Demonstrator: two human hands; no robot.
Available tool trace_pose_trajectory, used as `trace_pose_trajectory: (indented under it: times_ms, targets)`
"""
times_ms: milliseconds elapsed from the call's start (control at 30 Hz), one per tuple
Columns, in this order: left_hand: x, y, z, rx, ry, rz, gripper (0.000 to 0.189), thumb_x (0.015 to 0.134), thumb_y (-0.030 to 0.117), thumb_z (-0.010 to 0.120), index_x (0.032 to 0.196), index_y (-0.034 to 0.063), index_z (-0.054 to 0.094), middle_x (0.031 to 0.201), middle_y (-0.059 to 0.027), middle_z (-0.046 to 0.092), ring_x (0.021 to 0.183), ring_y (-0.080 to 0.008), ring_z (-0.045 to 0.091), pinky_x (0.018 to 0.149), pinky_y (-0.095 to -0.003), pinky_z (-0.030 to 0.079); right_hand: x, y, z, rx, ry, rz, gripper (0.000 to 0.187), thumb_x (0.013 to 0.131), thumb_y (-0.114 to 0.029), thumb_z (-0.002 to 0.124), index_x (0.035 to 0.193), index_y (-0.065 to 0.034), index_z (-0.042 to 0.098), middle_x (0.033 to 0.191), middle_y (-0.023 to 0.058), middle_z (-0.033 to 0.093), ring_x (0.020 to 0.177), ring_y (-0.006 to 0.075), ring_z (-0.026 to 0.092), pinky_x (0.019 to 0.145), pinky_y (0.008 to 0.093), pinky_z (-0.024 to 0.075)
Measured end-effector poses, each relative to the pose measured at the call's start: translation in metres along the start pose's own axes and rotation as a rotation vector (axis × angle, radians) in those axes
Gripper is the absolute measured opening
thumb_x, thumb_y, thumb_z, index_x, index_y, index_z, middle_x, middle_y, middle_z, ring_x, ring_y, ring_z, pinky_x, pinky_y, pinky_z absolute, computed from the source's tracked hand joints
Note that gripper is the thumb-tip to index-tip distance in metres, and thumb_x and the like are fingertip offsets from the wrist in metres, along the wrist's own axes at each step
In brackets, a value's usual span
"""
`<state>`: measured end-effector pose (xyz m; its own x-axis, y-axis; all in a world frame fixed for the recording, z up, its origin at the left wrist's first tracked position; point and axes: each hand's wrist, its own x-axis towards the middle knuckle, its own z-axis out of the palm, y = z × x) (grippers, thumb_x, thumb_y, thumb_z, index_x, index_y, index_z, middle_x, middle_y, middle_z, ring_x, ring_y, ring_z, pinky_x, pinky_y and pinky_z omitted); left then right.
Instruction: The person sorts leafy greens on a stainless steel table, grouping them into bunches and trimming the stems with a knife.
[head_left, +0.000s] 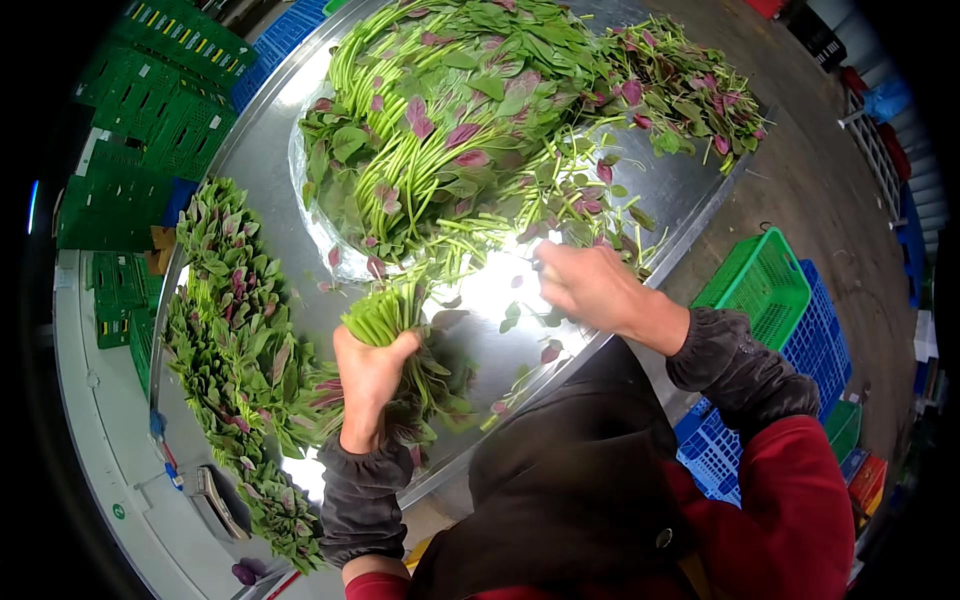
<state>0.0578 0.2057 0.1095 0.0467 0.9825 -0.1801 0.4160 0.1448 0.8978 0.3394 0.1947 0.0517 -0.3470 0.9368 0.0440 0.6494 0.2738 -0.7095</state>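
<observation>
My left hand (375, 364) grips a bunch of leafy amaranth greens (379, 313), its pale cut stems pointing up and its green and purple leaves spreading below. To the right, my right hand (592, 285) is curled above the metal table (491, 341); a small dark thing shows at its fingertips, too blurred to name. Loose stem pieces and leaves (555, 199) lie just beyond it. A large heap of amaranth (450, 120) rests on clear plastic (322, 232) at the table's far side. Bunches of the same greens (240, 322) line the left edge.
A pile of loose leaves (690, 90) lies at the far right corner. Off the table's right side are a green plastic basket (757, 285) and blue crates (821, 337). Green crates (150, 97) are stacked at the upper left. A device like a scale (217, 502) sits lower left.
</observation>
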Motion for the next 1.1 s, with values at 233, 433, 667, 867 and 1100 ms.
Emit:
trace_pose_trajectory:
  times_ms: [233, 433, 667, 867, 1100]
  targets:
    - [-0.016, 0.002, -0.003, 0.045, 0.022, 0.091, 0.019, 0.069, 0.003, 0.067, 0.087, -0.0017, 0.066, 0.077, -0.0021, 0.062, 0.065, -0.0103, 0.055, 0.062, -0.0253, 0.047, 0.03, -0.01, 0.026, -0.273, -0.239, 0.023, 0.025, 0.085, -0.018, 0.059, 0.103, -0.0031, 0.053, 0.077, 0.018, 0.063, 0.072, 0.0382, 0.062, 0.06, 0.0496, 0.0469]
    - [-0.031, -0.003, -0.074, -0.784, 0.339, 0.039, 0.048, 0.076, 0.007, 0.064, 0.121, -0.0021, 0.051, 0.083, -0.0079, 0.059, 0.069, -0.0207, 0.061, 0.073, -0.0379, 0.053, 0.022, 0.023, 0.021, -0.343, -0.147, 0.037, 0.048, 0.083, -0.031, 0.066, 0.114, 0.0029, 0.053, 0.109, 0.0237, 0.06, 0.1, 0.0395, 0.059, 0.086, 0.0473, 0.0467]
    - [-0.039, -0.014, -0.065, -1.116, 0.211, -0.164, 0.025, 0.082, 0.016, 0.066, 0.104, 0.0064, 0.059, 0.082, -0.0153, 0.064, 0.082, -0.0296, 0.063, 0.081, -0.043, 0.053, 0.055, -0.11, 0.061, 0.278, -0.346, -0.445, 0.086, 0.074, -0.04, 0.074, 0.138, 0.0029, 0.034, 0.133, 0.0256, 0.045, 0.127, 0.0386, 0.041, 0.108, 0.0465, 0.031]
    - [-0.034, -0.028, -0.084, -1.365, 0.135, -0.276, 0.051, 0.086, 0.043, 0.063, 0.114, 0.0007, 0.056, 0.103, -0.0203, 0.064, 0.096, -0.0369, 0.066, 0.094, -0.0561, 0.049, 0.046, -0.118, 0.068, 0.76, -0.653, -0.08, 0.061, 0.077, -0.022, 0.07, 0.129, 0.002, 0.048, 0.115, 0.0172, 0.061, 0.108, 0.0237, 0.057, 0.092, 0.0354, 0.0442]
    - [-0.104, -0.12, -0.007, -1.28, 0.066, -0.308, 0.094, 0.08, 0.07, 0.055, 0.144, 0.006, 0.031, 0.125, -0.0153, 0.057, 0.114, -0.0238, 0.057, 0.095, -0.04, 0.049, 0.01, -0.076, 0.134, 0.832, -0.528, 0.294, 0.054, 0.081, -0.024, 0.068, 0.124, 0.0033, 0.052, 0.113, 0.0124, 0.064, 0.099, 0.0202, 0.06, 0.089, 0.0331, 0.0465]
